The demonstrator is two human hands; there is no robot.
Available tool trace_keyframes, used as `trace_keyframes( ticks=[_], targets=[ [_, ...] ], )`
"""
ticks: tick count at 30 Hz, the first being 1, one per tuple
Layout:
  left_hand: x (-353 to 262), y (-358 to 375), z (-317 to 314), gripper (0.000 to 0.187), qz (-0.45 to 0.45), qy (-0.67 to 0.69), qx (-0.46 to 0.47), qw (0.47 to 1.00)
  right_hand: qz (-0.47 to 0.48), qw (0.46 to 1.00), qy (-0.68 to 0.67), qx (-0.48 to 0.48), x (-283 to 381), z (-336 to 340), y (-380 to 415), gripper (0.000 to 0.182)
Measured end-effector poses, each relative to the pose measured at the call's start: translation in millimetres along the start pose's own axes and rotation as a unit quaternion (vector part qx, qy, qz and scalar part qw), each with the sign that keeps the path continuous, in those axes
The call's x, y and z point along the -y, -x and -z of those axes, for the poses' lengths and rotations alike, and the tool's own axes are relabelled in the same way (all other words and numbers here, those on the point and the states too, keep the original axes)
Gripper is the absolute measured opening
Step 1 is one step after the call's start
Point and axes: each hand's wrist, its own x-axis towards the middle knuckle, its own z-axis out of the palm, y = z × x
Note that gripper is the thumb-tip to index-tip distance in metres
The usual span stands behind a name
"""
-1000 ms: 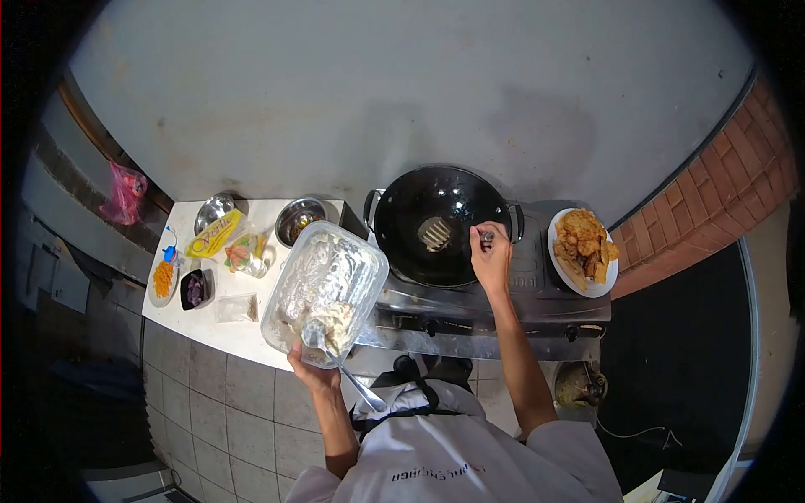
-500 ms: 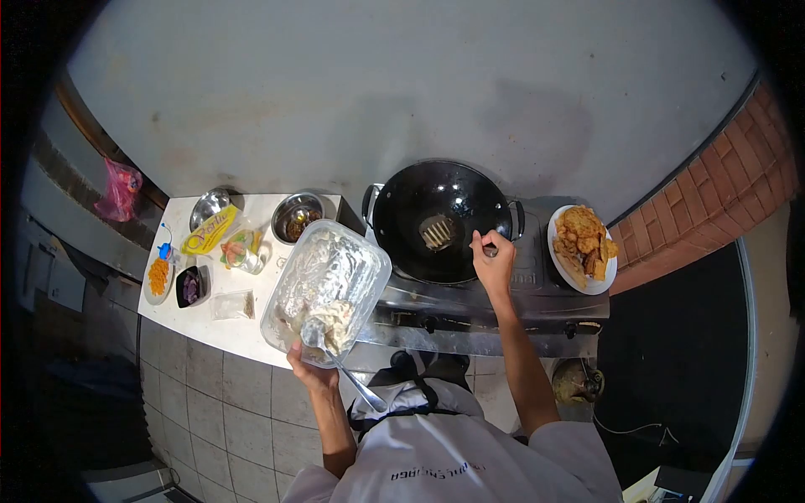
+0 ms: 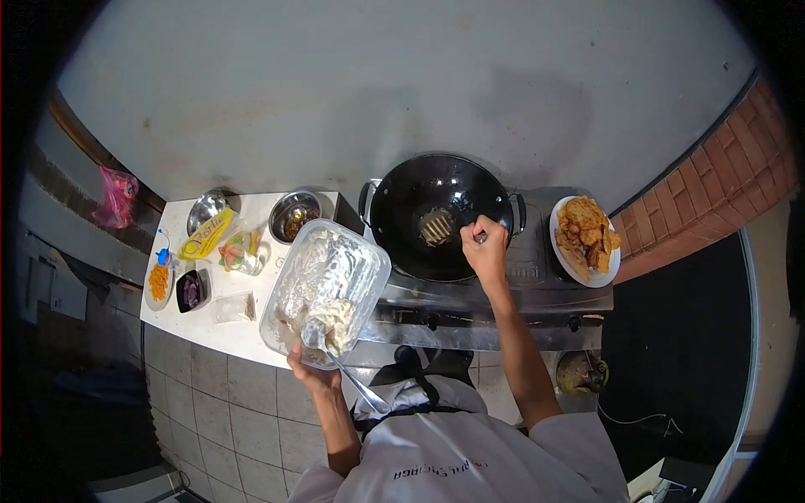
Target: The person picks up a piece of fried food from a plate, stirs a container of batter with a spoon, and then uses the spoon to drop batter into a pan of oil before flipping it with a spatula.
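My left hand grips the near end of a clear plastic tub, which is tilted and smeared with pale batter. A metal spoon rests in the tub beside a clump of batter, its handle sticking out over the near edge. Closed in a fist, my right hand is over the right side of a black wok on the stove. It holds the dark handle of a slotted turner, whose slotted head lies in the bottom of the wok.
Fried food sits on a white plate at the right. On the white table stand steel bowls, a yellow packet, a dark dish and orange bits on a plate. A gas cylinder is below the stove.
My right hand has moved a little up and left over the wok and turned, its knuckles now facing up. The left hand still holds the tub in about the same place.
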Motion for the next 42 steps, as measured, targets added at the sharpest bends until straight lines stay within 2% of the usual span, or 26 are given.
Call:
trace_keyframes(
  ticks=[10,12,18,32,42],
  targets=[
    [3.2,-3.4,5.2,0.071,-0.012,-0.003,-0.002,1.0,-0.012,0.999,-0.032,-0.009,-4.6,1.4,8.0,0.023],
    [2.8,-2.7,8.6,0.071,0.009,0.03,0.029,0.999,-0.021,0.999,-0.033,-0.008,-5.5,1.4,9.0,0.023],
    [-1.3,2.1,1.3,0.071,0.015,0.02,0.001,1.0,-0.015,0.999,-0.038,-0.015,-3.2,1.0,8.4,0.022],
    [-6.5,10.3,-8.4,0.071,-0.008,0.004,0.009,1.0,-0.052,0.998,-0.025,0.006,-0.7,-0.6,4.3,0.021],
    [-4.4,13.3,-0.1,0.07,0.003,0.001,-0.002,1.0,-0.027,1.0,-0.015,0.0,-3.7,-3.5,3.5,0.021]
  ],
)
